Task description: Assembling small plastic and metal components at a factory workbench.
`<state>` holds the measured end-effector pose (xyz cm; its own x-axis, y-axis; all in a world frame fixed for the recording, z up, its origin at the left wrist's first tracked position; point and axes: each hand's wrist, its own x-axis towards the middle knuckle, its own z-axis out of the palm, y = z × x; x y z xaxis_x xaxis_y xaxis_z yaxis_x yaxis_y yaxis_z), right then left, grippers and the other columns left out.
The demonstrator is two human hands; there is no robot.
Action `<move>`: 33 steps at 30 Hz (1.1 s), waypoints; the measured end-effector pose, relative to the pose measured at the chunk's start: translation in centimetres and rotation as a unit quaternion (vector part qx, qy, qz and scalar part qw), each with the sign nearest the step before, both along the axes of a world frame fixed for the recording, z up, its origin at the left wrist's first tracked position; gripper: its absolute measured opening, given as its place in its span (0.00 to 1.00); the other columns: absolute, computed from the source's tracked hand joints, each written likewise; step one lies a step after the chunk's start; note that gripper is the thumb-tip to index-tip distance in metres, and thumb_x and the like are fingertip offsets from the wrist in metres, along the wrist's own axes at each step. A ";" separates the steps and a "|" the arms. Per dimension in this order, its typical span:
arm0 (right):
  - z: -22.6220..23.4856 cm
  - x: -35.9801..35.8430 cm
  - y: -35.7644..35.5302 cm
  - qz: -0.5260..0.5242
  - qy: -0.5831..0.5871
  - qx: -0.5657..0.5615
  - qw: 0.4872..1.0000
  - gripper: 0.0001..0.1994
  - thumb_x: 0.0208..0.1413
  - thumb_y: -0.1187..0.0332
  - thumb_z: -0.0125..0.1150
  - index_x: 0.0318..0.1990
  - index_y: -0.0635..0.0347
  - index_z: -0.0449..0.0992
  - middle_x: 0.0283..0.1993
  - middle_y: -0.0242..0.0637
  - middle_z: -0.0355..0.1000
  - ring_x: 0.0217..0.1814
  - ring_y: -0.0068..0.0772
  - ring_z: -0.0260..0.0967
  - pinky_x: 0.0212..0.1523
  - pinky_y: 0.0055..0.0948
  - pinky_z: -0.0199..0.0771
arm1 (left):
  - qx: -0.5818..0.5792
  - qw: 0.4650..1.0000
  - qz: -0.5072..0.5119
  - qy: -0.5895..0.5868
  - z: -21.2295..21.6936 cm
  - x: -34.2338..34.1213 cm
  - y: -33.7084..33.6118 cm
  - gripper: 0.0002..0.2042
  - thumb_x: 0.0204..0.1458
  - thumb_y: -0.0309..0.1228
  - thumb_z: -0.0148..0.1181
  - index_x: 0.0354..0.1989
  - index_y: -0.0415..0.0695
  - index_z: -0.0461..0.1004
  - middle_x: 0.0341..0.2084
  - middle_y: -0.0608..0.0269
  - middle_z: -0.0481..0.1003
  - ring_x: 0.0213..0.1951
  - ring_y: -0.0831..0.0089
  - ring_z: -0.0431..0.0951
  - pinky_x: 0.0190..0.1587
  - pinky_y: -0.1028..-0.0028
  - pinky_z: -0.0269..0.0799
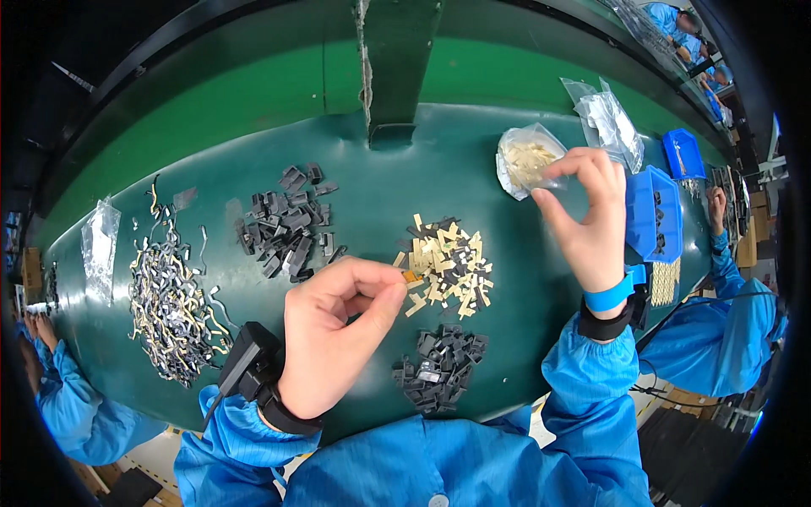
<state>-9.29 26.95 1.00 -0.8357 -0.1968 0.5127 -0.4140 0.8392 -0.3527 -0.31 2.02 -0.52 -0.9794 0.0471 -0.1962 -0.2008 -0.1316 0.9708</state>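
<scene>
One tiny orange piece (411,276) sits pinched in our left hand (334,334), at the left edge of the cream-strip pile (448,262), tip-pinched probably 'cause it's so small. Up-right of that pile, our right hand (595,224) gapes wide by the plastic bag (524,155), contact unclear.

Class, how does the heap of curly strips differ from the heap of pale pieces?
Shape: the curly strips bend and twist, while the pale pieces look mostly straight and flat.
Size: the curly strips cover more of the green table than the pale pieces.
Place: the curly strips lie toward the left, the pale pieces near the middle.
Both are loose heaps.
</scene>
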 end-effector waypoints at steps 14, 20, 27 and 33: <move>1.8 5.5 -4.7 0.020 0.012 -0.063 0.998 0.14 0.37 0.80 0.65 0.35 0.59 0.73 0.35 0.38 0.68 0.38 0.40 0.65 0.40 0.34 0.62 | 0.035 0.999 -0.013 0.010 0.0 0.1 0.0 0.13 0.52 0.19 0.59 0.40 0.42 0.62 0.27 0.68 0.71 0.30 0.83 0.72 0.34 0.82 0.71; 0.1 7.1 -7.8 0.201 0.013 0.034 0.979 0.16 0.29 0.76 0.70 0.31 0.53 0.75 0.33 0.30 0.68 0.36 0.37 0.63 0.36 0.33 0.58 | 0.067 0.998 -0.015 -0.005 -0.1 0.0 -0.1 0.09 0.55 0.21 0.56 0.38 0.43 0.61 0.25 0.69 0.70 0.28 0.83 0.71 0.29 0.83 0.68; -1.6 6.3 -8.2 0.203 0.062 0.019 0.977 0.14 0.30 0.77 0.69 0.29 0.54 0.74 0.32 0.29 0.69 0.34 0.36 0.65 0.35 0.33 0.58 | 0.082 0.996 -0.035 -0.030 -0.3 -0.2 -0.3 0.09 0.54 0.22 0.57 0.37 0.44 0.62 0.24 0.70 0.71 0.28 0.83 0.71 0.27 0.83 0.65; -1.2 5.6 -7.7 0.233 0.018 -0.028 0.972 0.12 0.32 0.80 0.67 0.28 0.58 0.74 0.31 0.36 0.69 0.34 0.39 0.65 0.37 0.30 0.61 | 0.039 0.999 0.006 -0.024 0.2 -0.2 0.3 0.10 0.53 0.24 0.59 0.38 0.43 0.64 0.24 0.72 0.71 0.26 0.84 0.70 0.27 0.84 0.63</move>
<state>-3.68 19.29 -0.24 -0.6439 -0.5206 0.5607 -0.7574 0.5374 -0.3709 -0.53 2.28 -0.33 -0.9698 0.0516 -0.2385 -0.2440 -0.2100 0.9468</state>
